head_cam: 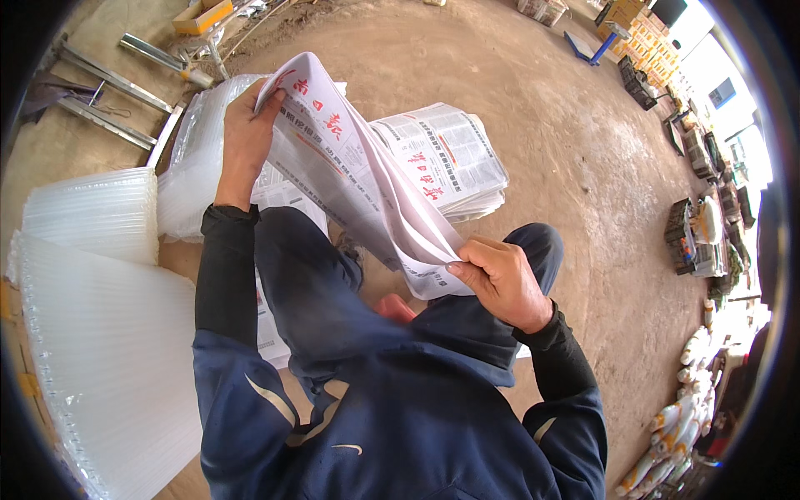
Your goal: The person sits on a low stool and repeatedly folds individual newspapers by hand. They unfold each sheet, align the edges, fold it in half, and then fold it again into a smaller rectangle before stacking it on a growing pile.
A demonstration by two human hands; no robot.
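Observation:
A folded newspaper [350, 169] with red and black print stretches slantwise between my two hands, above my knees. My left hand [250, 137] pinches its upper left end, thumb on the printed face. At the lower right end, my right hand [497, 278] grips the sheets between thumb and fingers. The layers gape along the edge near that hand. Beyond my right knee lies a stack of folded newspapers [450, 156] on the floor, partly covered by the held one. More newspaper sheets [272, 319] lie beside and under my left leg.
Bundles of clear, ribbed plastic packing [106, 350] fill the left side. A metal frame [119, 100] and an orange box [203, 17] stand at the upper left. Far right are a blue platform scale [590, 47], stacked cartons [653, 47], black crates [680, 237] and white wrapped bundles [678, 425].

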